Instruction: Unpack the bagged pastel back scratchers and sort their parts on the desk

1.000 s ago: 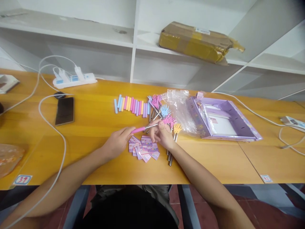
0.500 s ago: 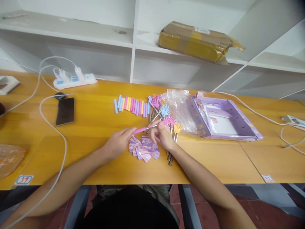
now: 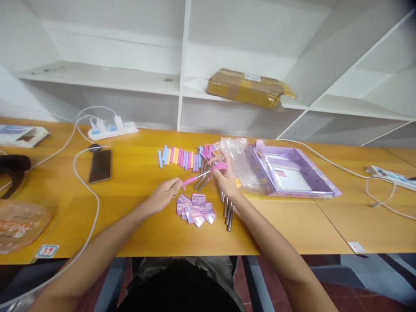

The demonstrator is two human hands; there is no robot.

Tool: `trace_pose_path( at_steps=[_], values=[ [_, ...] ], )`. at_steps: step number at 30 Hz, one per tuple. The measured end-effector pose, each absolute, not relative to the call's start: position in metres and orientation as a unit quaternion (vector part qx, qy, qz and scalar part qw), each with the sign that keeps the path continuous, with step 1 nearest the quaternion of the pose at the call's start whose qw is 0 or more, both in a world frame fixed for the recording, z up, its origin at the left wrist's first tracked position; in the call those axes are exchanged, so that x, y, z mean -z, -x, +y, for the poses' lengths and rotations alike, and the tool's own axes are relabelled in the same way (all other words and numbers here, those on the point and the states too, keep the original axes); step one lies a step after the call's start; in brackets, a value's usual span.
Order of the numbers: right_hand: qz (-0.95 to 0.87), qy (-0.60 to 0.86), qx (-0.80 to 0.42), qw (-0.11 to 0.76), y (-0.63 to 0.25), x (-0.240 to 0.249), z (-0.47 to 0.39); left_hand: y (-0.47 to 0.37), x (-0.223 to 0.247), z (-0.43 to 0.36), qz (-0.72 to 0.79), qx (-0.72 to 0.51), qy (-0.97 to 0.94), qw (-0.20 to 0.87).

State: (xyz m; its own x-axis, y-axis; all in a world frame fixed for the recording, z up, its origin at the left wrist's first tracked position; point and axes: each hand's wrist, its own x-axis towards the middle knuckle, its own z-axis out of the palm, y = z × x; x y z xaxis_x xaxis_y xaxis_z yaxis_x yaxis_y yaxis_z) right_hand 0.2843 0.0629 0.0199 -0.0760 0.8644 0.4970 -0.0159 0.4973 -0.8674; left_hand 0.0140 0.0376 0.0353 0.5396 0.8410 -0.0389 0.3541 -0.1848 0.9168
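A back scratcher with a pink handle (image 3: 190, 180), a metal rod and a pink claw head (image 3: 219, 166) lies between my hands. My left hand (image 3: 167, 193) is closed round its handle end. My right hand (image 3: 225, 175) grips it near the claw head, thumb against the rod. More scratcher pieces with silver rods (image 3: 230, 216) lie beneath and beside my right hand, partly hidden by it; one yellow claw head (image 3: 238, 182) shows. Below the held scratcher is a pile of purple and pink cards (image 3: 196, 209). Coloured handle tubes (image 3: 180, 157) stand in a row behind.
Clear plastic bags (image 3: 242, 167) lie beside an open purple box (image 3: 321, 174) on the right. A phone (image 3: 100, 166), power strip (image 3: 112, 130) and white cables are on the left. A taped carton (image 3: 246, 88) sits on the shelf behind.
The view has tilted up and shifted. My right hand has moved up to the claw head, its fingers now raised behind it. My left hand still holds the pink handle.
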Motion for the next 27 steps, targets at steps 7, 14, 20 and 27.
trace_pose_path(
  at_steps=[7, 14, 20, 27],
  values=[
    [-0.821, 0.377, -0.062, 0.424, -0.329, -0.051, 0.036, 0.011, -0.073, 0.025, 0.38, -0.105, -0.845, 0.362],
    [-0.898, 0.376, 0.078, 0.216, -0.304, -0.036, -0.048, 0.007, -0.059, -0.031, 0.361, -0.062, -0.922, 0.122],
    [-0.887, 0.411, 0.064, 0.201, -0.306, -0.025, -0.083, 0.0, -0.044, -0.041, 0.349, -0.042, -0.934, 0.058],
    [-0.763, 0.561, 0.111, 0.301, -0.495, -0.008, -0.125, 0.115, -0.047, -0.018, 0.386, -0.112, -0.914, -0.046]
  ],
)
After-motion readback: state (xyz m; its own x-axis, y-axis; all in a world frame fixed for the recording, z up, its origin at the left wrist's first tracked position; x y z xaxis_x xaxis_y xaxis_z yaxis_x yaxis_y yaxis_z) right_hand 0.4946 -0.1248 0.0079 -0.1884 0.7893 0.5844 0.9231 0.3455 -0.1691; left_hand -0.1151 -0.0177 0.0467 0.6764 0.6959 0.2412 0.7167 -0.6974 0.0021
